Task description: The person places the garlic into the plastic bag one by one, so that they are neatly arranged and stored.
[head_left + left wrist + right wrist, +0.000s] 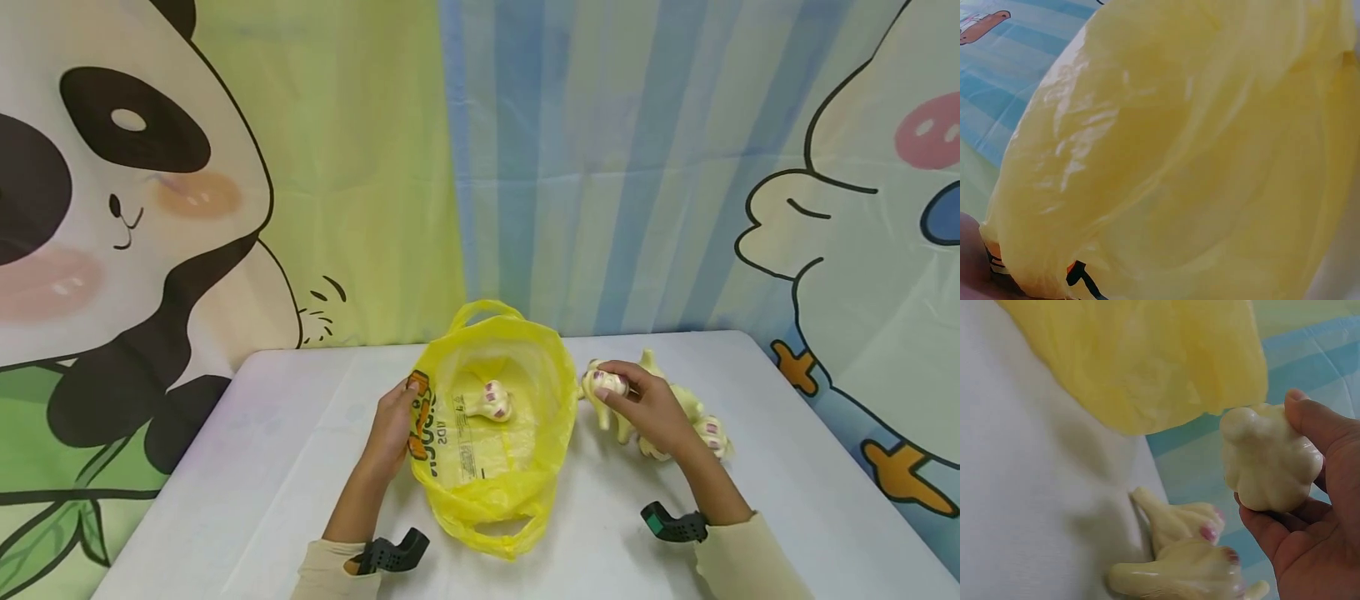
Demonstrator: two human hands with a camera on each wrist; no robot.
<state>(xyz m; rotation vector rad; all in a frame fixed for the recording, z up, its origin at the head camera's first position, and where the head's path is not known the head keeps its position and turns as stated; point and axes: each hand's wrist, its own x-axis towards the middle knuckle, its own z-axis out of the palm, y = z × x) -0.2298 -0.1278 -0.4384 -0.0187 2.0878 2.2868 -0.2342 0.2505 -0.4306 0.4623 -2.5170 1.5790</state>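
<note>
Left hand (392, 423): fingers curled at the left edge of a thin, yellow plastic carrier bag (491, 498), gripping it; part of the hand is hidden behind the film. In the left wrist view the bag fills most of the frame, and only a sliver of the hand shows in the lower left corner.

Bag: stands on the white table (292, 467) with its mouth open toward the head camera, one loop handle at the far side, the other at the near side. Orange and black print runs along its left part. Inside lies one cream-coloured, garlic-shaped bulb with purple patches (497, 402).

Right hand (651, 410): thumb and fingers pinch a second glossy, cream garlic bulb (1272, 459), held up just beside the bag's right rim, outside the mouth. Contact between this bulb and the film: cannot tell.

Further cream bulbs with purple marks (708, 433) lie grouped on the table, right of the bag, partly hidden under the right hand; exact count unclear.

Both wrists carry black bands (390, 554) below light beige sleeves (337, 575). Behind the table hangs a printed curtain (375, 167) with a panda at left.
</note>
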